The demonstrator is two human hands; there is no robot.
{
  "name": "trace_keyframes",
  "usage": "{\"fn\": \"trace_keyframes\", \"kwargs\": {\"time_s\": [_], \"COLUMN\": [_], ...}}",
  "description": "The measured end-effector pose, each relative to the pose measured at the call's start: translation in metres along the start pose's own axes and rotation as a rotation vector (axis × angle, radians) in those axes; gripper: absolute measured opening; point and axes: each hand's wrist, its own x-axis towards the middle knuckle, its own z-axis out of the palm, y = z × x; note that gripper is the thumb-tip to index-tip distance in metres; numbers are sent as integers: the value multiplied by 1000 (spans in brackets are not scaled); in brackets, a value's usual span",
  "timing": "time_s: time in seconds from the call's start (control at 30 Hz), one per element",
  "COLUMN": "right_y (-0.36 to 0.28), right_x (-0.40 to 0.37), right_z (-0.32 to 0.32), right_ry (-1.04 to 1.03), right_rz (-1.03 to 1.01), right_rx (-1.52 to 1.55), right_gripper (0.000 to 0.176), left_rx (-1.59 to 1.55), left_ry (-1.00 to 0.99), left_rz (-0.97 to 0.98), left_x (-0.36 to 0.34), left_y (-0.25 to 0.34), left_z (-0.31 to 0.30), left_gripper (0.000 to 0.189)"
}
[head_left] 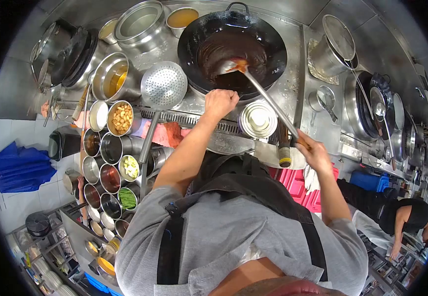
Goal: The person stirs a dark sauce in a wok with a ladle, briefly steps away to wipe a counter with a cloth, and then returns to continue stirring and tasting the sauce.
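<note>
A large black wok (189,47) sits on the stove, with dark brown sauce (219,47) in its bottom. My left hand (221,103) is closed at the wok's near rim, opposite the loop handle at the far side; the exact grip is hidden under my fingers. My right hand (315,152) is wrapped round the wooden end of a long steel ladle (268,96). The ladle's head rests in the sauce, with some reddish-orange sauce on it. Left of the wok lies a perforated skimmer (163,85). Stacked round tins (258,120) stand between my hands.
At left are metal pots (140,24), a pot of yellow liquid (111,76), a bowl of brown chunks (123,118) and several ingredient containers, one with green beans (127,198). A strainer (338,37) lies over a pot at right. Another person (401,217) bends over at far right.
</note>
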Motion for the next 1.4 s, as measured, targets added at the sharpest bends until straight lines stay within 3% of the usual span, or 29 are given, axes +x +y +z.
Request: {"fn": "trace_keyframes", "kwargs": {"time_s": [0.13, 0.33, 0.63, 0.87, 1.03, 1.17, 1.27, 1.4], "right_y": [-9, -29, 8, 6, 8, -5, -7, -3], "right_x": [52, 111, 38, -10, 27, 81, 104, 79], "right_z": [53, 66, -15, -2, 53, 79, 68, 28], "right_ry": [59, 178, 209, 74, 34, 157, 232, 260], "right_rz": [-113, 2, -13, -11, -54, -97, -71, 49], "right_rx": [44, -47, -36, -16, -8, 19, -41, -122], "right_gripper": [46, 46, 44, 45, 50, 47, 46, 45], "left_rx": [36, 57, 83, 114, 89, 151, 150, 152], "left_ry": [-60, 26, 129, 60, 54, 23, 20, 64], "left_rz": [-3, -4, 45, -13, -15, -37, -35, -28], "left_x": [3, -1, -3, -1, 0, 1, 4, 4], "left_y": [-3, 0, 13, 15, 12, 13, 13, 14], "left_z": [-3, 4, 20, 19, 21, 19, 20, 21], "left_gripper": [32, 30, 29, 27, 29, 30, 31, 31]}}
